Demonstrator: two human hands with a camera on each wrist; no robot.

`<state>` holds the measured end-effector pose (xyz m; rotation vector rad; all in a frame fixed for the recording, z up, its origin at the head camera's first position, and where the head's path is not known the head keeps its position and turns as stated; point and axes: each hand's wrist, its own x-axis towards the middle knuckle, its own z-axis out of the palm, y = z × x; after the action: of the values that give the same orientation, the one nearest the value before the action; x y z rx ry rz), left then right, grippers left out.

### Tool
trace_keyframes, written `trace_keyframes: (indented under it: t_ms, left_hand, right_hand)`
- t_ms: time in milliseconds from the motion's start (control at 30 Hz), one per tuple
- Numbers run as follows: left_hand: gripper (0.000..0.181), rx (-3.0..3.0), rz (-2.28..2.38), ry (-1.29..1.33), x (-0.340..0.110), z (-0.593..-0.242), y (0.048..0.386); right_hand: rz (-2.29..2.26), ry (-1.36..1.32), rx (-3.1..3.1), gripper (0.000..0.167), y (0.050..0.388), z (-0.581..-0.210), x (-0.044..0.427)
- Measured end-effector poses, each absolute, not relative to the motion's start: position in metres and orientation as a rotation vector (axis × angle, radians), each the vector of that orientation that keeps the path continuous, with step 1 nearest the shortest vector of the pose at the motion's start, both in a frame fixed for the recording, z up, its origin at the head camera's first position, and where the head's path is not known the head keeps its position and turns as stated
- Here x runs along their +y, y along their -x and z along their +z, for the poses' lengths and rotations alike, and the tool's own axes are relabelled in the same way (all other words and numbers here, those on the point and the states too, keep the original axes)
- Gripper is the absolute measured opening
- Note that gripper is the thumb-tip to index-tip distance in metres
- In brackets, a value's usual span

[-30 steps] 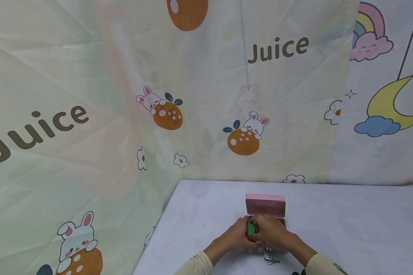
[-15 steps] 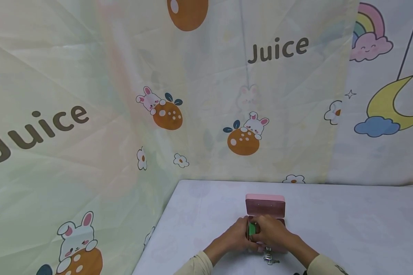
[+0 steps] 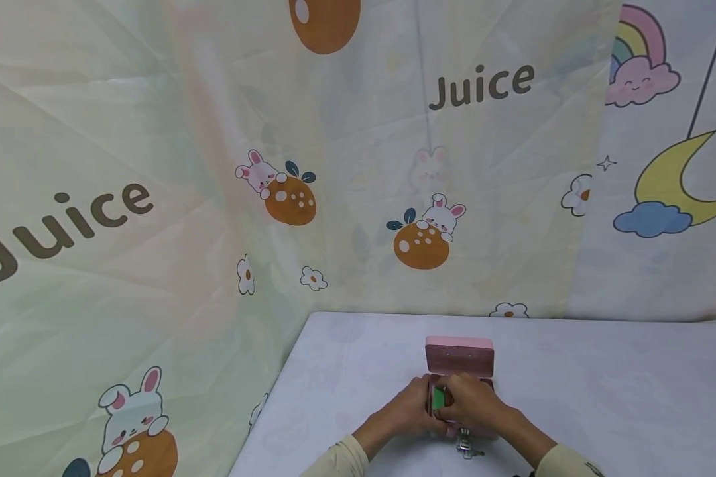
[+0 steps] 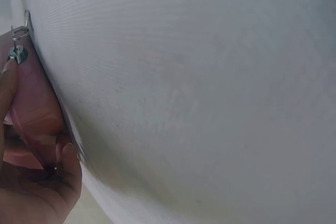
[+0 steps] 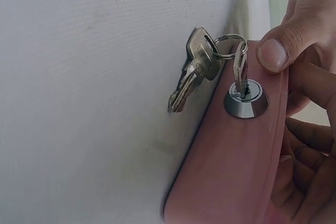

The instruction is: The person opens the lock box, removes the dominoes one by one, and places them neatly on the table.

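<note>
A pink cash box [image 3: 460, 361] stands on the table with its lid raised. My left hand [image 3: 408, 407] grips the box's left side, its thumb at the front rim near the lock [image 5: 245, 103]. My right hand [image 3: 470, 401] reaches over the box opening. It pinches a flat green piece [image 3: 438, 399] whose kind I cannot tell; the hand hides part of it. One key stands in the lock, and a second key [image 5: 202, 64] hangs from its ring against the tabletop. My hands hide most of the inside of the box.
The white-covered table [image 3: 602, 384] extends on both sides of the box. Behind it and along its left side hangs a printed cloth [image 3: 358, 199] with rabbits and oranges. A small dark object shows near the right sleeve [image 3: 567, 462], at the bottom edge.
The green piece shifts slightly to the right between my right fingers, and the right forearm moves a little. My left hand and the box stay in place.
</note>
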<state>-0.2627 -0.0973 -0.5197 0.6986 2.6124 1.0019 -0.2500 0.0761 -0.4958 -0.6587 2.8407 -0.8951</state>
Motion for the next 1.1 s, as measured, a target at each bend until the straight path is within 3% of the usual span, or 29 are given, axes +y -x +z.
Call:
trace_keyframes:
  t_ms: [500,1100]
  left_hand:
    - [0.087,2.668,0.951,-0.653,-0.099,-0.517,0.258]
    - [0.086,2.675,0.942,-0.673,-0.098,-0.518,0.258]
  right_hand:
    - [-0.871,0.668,2.864,0.033,0.249,-0.494,0.082]
    - [-0.869,0.648,2.878,0.031,0.247,-0.493,0.090]
